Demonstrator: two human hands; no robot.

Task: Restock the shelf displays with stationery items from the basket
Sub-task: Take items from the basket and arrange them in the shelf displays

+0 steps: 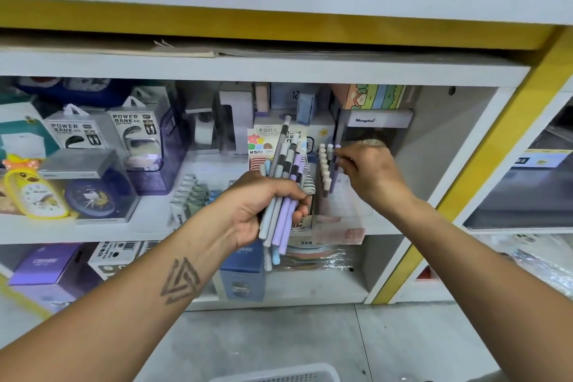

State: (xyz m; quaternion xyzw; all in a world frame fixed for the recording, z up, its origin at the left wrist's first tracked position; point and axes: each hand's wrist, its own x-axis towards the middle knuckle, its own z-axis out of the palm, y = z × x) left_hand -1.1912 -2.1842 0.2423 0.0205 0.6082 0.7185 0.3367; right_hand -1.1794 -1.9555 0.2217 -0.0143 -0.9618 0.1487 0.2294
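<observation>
The pens (280, 195) are bunched in the left hand (257, 208), fingers wrapped round them, dead centre. Right hand (369, 174) at 2 o'clock from them pinches one pen into the clear display (338, 205) on the shelf (93, 226). So mid-restock, I'd say. Next probably calls for pulling another pen off the bunch. Basket (279, 374) sits at 6 o'clock.
</observation>
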